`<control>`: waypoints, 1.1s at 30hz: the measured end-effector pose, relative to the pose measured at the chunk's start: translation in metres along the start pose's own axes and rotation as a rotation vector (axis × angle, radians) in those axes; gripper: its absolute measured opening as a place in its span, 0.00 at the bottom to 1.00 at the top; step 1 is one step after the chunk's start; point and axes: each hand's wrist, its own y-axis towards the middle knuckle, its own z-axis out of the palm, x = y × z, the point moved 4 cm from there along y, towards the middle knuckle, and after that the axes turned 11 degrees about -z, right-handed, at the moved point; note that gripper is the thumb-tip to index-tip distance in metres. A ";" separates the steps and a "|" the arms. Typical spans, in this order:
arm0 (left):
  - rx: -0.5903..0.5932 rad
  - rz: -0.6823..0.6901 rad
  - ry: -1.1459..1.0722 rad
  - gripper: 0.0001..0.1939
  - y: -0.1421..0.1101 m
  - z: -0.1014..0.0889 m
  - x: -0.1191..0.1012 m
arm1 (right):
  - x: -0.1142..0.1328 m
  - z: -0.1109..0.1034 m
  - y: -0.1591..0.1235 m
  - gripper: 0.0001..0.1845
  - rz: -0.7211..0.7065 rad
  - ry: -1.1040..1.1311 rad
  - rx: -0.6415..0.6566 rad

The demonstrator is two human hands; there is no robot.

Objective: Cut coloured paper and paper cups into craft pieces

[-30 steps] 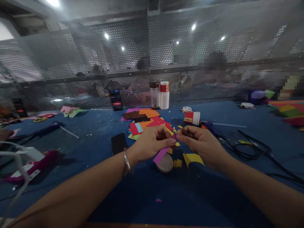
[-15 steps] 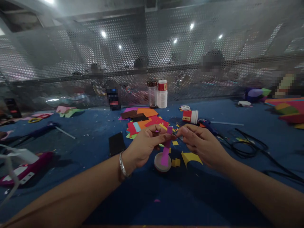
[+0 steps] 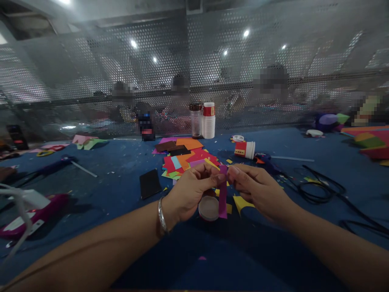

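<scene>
A narrow purple paper strip hangs nearly upright between my hands. My left hand is closed, with thumb and fingers pinching the strip near its top. My right hand is closed too, its thumb and fingertip meeting at the strip's upper right edge; its other fingers are curled and the palm is hidden. The strip's lower part overlaps the right side of a round, pale-topped container or lid. A cut piece of yellow paper lies below my right hand.
Coloured paper sheets are piled behind my hands. A red-and-white paper cup lies beside a blue glue gun and its black cable. At the back stand a jar and stacked cups. A black phone-like slab lies left.
The purple strip has turned from slanting down-left to hanging nearly upright, and has shifted right. My right hand moved slightly away, then came back against the strip's top.
</scene>
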 end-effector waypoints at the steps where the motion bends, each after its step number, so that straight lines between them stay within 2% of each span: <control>1: 0.009 -0.004 -0.012 0.20 0.000 0.001 0.000 | 0.000 0.000 0.000 0.29 -0.002 0.011 0.003; 8: 0.007 -0.005 -0.032 0.22 0.000 0.002 0.003 | 0.002 0.002 -0.003 0.29 -0.009 0.025 0.020; 19: 0.015 -0.092 0.009 0.24 -0.001 0.002 0.005 | 0.003 0.003 -0.003 0.26 -0.002 -0.006 0.025; 33: 0.088 -0.073 0.011 0.15 -0.002 0.002 0.003 | -0.001 0.001 -0.004 0.25 0.042 0.041 0.049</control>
